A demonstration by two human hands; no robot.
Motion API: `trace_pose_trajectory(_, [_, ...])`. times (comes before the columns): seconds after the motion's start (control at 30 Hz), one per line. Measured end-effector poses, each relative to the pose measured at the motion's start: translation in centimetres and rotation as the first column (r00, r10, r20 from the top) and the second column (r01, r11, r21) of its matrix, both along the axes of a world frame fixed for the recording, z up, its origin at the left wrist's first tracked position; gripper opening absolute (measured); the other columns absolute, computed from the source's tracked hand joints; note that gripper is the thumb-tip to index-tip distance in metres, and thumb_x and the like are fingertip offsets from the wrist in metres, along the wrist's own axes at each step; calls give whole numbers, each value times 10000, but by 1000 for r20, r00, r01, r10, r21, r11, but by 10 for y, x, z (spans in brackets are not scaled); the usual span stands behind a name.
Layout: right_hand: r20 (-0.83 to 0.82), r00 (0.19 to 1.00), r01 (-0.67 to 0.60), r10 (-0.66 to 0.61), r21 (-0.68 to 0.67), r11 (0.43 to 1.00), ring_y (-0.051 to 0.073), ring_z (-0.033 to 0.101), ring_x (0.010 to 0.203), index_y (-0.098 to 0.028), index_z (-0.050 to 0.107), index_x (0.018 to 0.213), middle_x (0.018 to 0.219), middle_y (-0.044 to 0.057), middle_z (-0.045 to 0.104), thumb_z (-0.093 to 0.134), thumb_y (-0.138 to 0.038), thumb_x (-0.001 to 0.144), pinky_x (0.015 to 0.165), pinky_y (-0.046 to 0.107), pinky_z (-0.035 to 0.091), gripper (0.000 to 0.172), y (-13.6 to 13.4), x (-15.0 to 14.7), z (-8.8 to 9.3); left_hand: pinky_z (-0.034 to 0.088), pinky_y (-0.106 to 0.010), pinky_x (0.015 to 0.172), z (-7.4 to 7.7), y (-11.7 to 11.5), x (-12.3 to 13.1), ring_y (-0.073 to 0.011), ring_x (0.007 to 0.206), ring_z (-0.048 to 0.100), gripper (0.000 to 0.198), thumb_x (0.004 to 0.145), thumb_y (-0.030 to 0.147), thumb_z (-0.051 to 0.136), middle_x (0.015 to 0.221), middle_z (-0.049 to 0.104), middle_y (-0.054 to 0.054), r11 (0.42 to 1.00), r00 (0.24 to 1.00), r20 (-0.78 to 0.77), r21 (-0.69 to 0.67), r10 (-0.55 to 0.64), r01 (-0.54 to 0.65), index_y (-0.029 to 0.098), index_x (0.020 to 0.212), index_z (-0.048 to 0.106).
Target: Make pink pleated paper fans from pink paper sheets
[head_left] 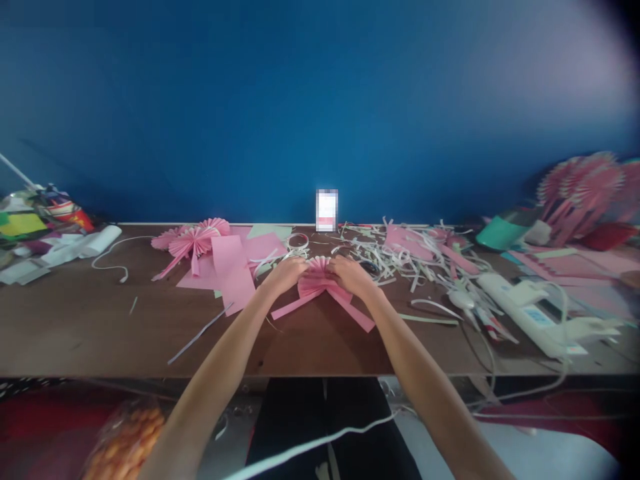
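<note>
Between my two hands a pink pleated paper fan rosette (324, 285) is spread over the brown table, two pink paper tails slanting down from it to left and right. My left hand (291, 272) has its fingers closed on the rosette's upper left edge. On the upper right edge, my right hand (350, 272) grips it the same way. The fingertips are partly hidden behind the curled hands. Left of my left hand lie pink paper sheets (233, 273) and finished-looking pink rosettes (193, 241).
White paper strips (375, 257) are heaped right of my hands. Further right are a glue gun (463, 300) and a white power strip (525, 320) with cords. A lit phone (327, 211) stands against the blue wall. More rosettes (583, 183) stand at far right; a paper roll (100, 241) lies left.
</note>
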State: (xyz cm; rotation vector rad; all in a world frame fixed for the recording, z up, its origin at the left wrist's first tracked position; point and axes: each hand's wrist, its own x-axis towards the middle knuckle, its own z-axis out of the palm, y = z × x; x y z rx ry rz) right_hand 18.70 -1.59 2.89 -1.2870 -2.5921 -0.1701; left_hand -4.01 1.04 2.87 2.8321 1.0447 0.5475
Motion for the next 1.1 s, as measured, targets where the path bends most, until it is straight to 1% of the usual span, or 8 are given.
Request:
trace_pose_trajectory(0.13, [-3,1000,17,-17,20,1000,214,515,962,-176,651,886,933,75,646,496,-58,813,854,304,340,208,-3,-2,1,436,-328,770,-2,5,-7,-212,819,563,166,907,251,487,857,590,-70,996,996,81,-76,-31,37,188,869,635])
trace_pose_trajectory(0.27, [-49,997,61,-58,66,996,223,508,967,-180,651,853,905,75,642,490,-87,836,855,320,341,186,-4,-3,2,436,-324,770,-7,9,-13,-204,826,559,191,912,306,477,925,565,-78,994,986,162,-111,37,-19,190,890,627])
trace_pose_trajectory(0.47, [-237,963,174,-126,195,965,244,507,1026,-198,652,975,1039,86,634,471,-119,887,863,343,358,216,-3,2,6,434,-361,866,-9,6,-11,-233,979,534,175,893,315,471,1013,542,-85,989,967,236,-132,100,-70,190,918,592])
trace_pose_trajectory(0.53, [-285,954,150,-90,195,969,236,529,1007,-197,644,1016,1028,84,643,462,-117,897,864,338,370,231,-6,0,8,416,-370,919,-6,4,-8,-243,1063,503,178,887,326,472,1073,535,-90,986,949,300,-159,96,-49,187,898,583])
trace_pose_trajectory(0.63, [-308,951,20,34,171,985,217,559,971,-199,636,1045,995,76,659,448,-108,907,870,327,385,250,-14,-9,12,395,-346,959,0,0,-4,-224,1116,489,219,908,346,436,1164,529,-90,966,885,457,-255,86,38,182,892,581])
trace_pose_trajectory(0.77, [-424,898,-57,120,158,986,211,575,977,-212,647,1017,1011,68,666,456,-109,902,878,330,405,245,-20,-18,18,420,-295,860,5,-3,0,-180,945,542,251,909,384,448,993,598,-47,906,787,601,-399,141,143,180,915,594])
trace_pose_trajectory(0.93, [-569,802,-174,182,68,982,179,614,898,-215,644,1031,999,55,674,450,-94,885,789,286,455,271,-21,-15,29,368,-236,635,2,-3,1,-118,677,466,264,855,410,531,722,525,14,822,630,722,-523,285,226,159,792,585])
trace_pose_trajectory(1.1, [-631,751,-267,195,-19,963,169,626,847,-210,627,1051,986,47,679,502,-146,878,707,258,468,223,-28,-16,46,321,-214,545,4,-7,-2,-92,591,438,186,772,328,612,664,489,22,640,515,746,-648,423,414,151,731,572])
